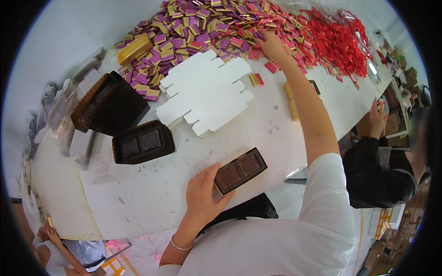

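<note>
My left hand (202, 195) grips the near-left end of a small box, thumb on the near side and fingers on the far side. Inside the box is a dark brown ribbed tray (241, 170) with two square, patterned compartments. My right arm stretches across the table to a heap of small wrapped pieces (198, 30) in gold, purple and pink. At the heap's near edge my right hand (272, 46) has its fingers bent down among the pieces; what they pinch is too small to make out. One gold-and-pink piece (256, 80) lies apart on the table.
White flat cartons (207, 92) are stacked mid-table. Left of them stand nested dark trays (110, 103) and a two-compartment tray (143, 141). Red ribbons (338, 41) pile up at far right. Gold boxes (293, 108) sit beyond my right forearm. Other people are at the right and lower left.
</note>
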`<act>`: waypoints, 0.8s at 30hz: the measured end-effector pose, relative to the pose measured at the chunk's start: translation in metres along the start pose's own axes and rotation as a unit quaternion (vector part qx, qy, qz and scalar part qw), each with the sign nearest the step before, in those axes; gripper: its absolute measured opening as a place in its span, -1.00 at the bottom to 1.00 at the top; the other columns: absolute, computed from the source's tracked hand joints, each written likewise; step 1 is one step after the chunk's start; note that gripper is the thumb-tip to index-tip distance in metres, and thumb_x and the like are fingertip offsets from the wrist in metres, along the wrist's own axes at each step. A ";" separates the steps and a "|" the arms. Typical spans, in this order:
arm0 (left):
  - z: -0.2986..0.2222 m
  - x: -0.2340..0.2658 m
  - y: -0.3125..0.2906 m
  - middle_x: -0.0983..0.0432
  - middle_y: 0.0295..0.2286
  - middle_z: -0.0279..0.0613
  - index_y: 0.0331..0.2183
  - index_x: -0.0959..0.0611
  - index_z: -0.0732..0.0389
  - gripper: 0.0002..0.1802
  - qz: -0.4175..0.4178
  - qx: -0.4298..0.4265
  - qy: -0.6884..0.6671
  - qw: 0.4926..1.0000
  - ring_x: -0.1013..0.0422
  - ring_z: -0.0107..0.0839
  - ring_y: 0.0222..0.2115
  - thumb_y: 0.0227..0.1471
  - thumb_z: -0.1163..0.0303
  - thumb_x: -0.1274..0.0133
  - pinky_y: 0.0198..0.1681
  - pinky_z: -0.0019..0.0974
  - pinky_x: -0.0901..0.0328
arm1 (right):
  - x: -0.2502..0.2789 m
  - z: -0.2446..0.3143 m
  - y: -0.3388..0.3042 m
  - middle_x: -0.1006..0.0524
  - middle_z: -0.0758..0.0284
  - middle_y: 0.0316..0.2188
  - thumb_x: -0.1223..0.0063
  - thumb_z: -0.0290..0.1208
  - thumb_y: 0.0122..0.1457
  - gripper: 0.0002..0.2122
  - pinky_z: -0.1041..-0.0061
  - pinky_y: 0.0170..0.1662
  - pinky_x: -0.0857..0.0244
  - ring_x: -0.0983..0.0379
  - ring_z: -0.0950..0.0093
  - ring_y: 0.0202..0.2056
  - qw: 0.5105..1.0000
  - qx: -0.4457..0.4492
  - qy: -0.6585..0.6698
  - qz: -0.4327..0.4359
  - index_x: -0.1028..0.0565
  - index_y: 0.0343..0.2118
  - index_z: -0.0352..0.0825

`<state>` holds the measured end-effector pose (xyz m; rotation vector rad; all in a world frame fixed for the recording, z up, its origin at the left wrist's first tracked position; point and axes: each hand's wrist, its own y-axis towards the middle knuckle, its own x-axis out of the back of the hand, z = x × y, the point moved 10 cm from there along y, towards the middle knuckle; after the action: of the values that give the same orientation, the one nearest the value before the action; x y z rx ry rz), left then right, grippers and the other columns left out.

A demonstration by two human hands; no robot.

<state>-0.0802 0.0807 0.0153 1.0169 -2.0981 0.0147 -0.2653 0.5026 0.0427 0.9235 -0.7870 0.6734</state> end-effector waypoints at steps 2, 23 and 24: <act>0.002 -0.001 0.000 -0.45 -0.15 -0.06 0.06 -0.39 0.22 -0.18 0.011 0.007 -0.003 1.000 -0.39 -0.14 -0.22 -0.27 0.23 -0.34 -0.14 -0.20 -0.24 | -0.013 -0.012 0.011 -0.54 0.02 -0.23 -0.12 -0.33 0.05 -0.64 0.24 -0.07 -0.31 -0.46 0.11 -0.13 0.998 -0.045 -0.043 0.024 -0.48 -0.09 -0.39; -0.002 0.002 -0.008 -0.42 -0.11 -0.08 0.11 -0.31 0.27 -0.15 -0.031 -0.004 0.014 0.999 -0.38 -0.17 -0.23 -0.20 0.27 -0.30 -0.25 -0.21 -0.24 | 0.078 0.191 -0.262 -0.45 0.41 -0.32 -0.08 -0.68 0.08 -0.78 0.68 -0.29 -0.28 -0.42 0.66 -0.29 0.786 -0.055 0.544 0.289 -0.42 -0.19 -0.39; -0.001 0.001 -0.006 -0.42 -0.11 -0.09 0.11 -0.31 0.26 -0.15 -0.029 -0.002 0.010 1.000 -0.38 -0.17 -0.24 -0.20 0.27 -0.30 -0.26 -0.22 -0.23 | 0.075 0.198 -0.278 -0.47 0.42 -0.33 -0.05 -0.70 0.10 -0.78 0.65 -0.27 -0.30 -0.43 0.66 -0.30 0.767 -0.044 0.555 0.318 -0.41 -0.17 -0.40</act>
<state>-0.0760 0.0760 0.0149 1.0705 -2.0485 -0.0076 -0.0635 0.2173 0.0592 0.0115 -0.0001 1.5591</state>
